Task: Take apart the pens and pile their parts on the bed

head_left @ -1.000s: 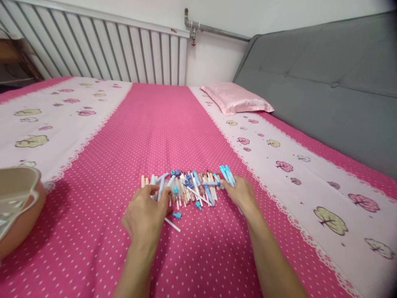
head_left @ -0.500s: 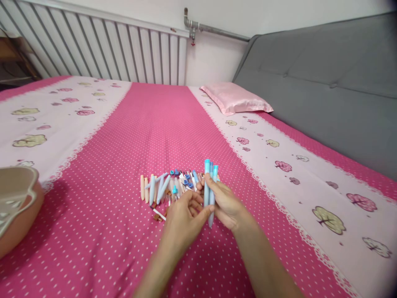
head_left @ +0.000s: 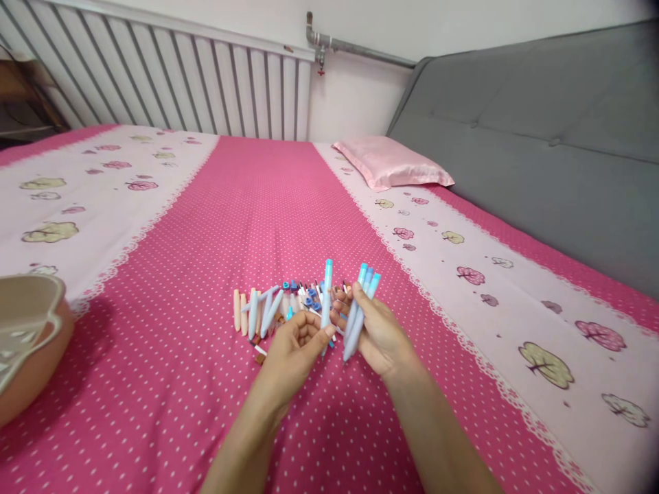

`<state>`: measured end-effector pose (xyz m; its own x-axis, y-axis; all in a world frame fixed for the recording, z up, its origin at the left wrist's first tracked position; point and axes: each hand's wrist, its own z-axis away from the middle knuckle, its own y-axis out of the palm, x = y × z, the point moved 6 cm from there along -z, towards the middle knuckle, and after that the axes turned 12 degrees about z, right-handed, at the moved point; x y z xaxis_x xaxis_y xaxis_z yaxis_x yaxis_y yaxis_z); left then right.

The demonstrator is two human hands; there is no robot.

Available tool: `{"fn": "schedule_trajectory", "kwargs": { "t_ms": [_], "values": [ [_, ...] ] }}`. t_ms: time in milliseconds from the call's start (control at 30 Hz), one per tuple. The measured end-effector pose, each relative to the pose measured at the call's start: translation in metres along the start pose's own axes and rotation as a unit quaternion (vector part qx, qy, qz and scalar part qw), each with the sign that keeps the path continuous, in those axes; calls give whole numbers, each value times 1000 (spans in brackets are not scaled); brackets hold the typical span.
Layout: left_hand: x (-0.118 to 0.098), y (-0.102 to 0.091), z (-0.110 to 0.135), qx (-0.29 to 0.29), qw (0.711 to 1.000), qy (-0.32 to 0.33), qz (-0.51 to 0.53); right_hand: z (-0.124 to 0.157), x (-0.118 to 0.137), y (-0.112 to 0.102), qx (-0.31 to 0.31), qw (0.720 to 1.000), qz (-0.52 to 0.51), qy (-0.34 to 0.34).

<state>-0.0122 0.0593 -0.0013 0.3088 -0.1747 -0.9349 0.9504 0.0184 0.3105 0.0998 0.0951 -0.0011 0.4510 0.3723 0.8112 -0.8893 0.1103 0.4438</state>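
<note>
My left hand (head_left: 297, 343) pinches one light-blue pen (head_left: 327, 295), upright with a brighter blue top, between thumb and fingers. Three more light-blue pens (head_left: 359, 312) lean together in my right hand (head_left: 378, 333), gripped by the thumb against the fingers. Behind both hands, pen parts are spread on the bed. Pale blue barrels (head_left: 271, 312) and peach barrels (head_left: 237, 310) lie at the left of the spread. Small dark-blue pieces (head_left: 309, 300) and thin sticks sit in its middle, partly hidden by my hands.
The pink dotted bedspread (head_left: 247, 206) lies beneath everything. At the left edge stands a peach basin (head_left: 56, 336) with a beige inner basket. A pink pillow (head_left: 391, 163) rests by the grey headboard (head_left: 540, 103). A white radiator (head_left: 206, 82) runs along the wall.
One pen has come away from the bunch and moved left in my left hand. The other three have tilted and shifted slightly right in my right hand.
</note>
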Motion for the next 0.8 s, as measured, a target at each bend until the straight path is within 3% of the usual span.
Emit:
{"fn": "schedule_trajectory", "kwargs": {
  "t_ms": [167,300,467,700,800],
  "values": [
    [-3,1,1,3,999,14,-37,0,3,2,59,995,74,-26],
    [-2,4,0,18,997,24,-71,0,5,0,33,990,127,-46],
    [-4,2,-1,29,996,31,-78,0,8,0,51,986,144,-68],
    [-3,6,6,52,997,-48,-14,1,11,-3,62,989,129,-47],
    [-1,6,9,37,994,-93,43,3,12,-1,79,990,116,-34]
  ]
}}
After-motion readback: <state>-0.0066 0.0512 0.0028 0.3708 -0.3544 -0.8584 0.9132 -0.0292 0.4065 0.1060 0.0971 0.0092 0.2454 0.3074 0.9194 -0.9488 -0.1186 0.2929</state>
